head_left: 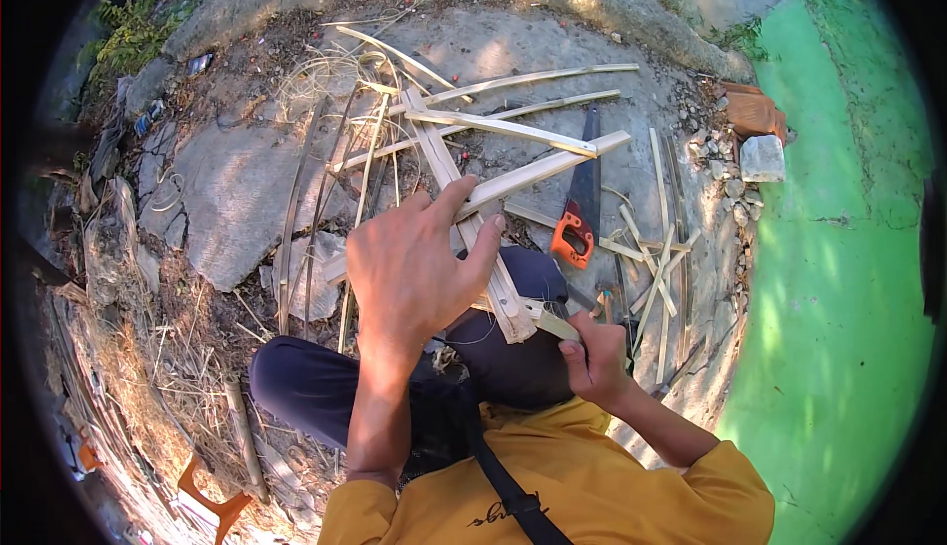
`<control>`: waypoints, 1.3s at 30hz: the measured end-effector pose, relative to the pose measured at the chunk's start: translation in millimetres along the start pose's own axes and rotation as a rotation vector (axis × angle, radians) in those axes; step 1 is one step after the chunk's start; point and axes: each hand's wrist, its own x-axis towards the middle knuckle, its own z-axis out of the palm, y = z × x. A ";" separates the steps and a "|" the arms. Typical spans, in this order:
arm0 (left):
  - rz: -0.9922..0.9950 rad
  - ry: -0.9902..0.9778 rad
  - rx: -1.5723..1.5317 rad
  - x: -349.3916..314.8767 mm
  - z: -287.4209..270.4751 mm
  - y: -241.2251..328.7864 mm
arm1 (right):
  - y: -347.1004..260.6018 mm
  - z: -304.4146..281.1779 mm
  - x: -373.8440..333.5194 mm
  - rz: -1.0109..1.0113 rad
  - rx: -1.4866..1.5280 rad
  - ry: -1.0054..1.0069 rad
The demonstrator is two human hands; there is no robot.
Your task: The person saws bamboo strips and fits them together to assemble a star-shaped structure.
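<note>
A pale wooden strip (547, 172) slants across above my lap. My left hand (409, 264) is closed around it, with thumb and forefinger on its near and far sides; the other fingers are hidden. Beneath it runs a flat wooden board (508, 303), whose near end lies over my knee. My right hand (597, 353) is closed on the end of a short, pale strip of bamboo (555, 325) by that end of the board. Beyond my right hand lies a handsaw (585, 175) with a dark blade and an orange handle.
Several split strips (552, 76) lie crossed on the cracked concrete ahead. More strips (663, 279) lie to the right, near a green-painted floor (829, 298). Curly shavings (321, 81) sit at the far left. A brick and a pale block (763, 158) stand at the green edge.
</note>
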 end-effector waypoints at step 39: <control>0.697 0.072 -0.070 66.0 1.6 -37.3 | -82.0 -91.9 82.1 0.283 -0.091 -0.268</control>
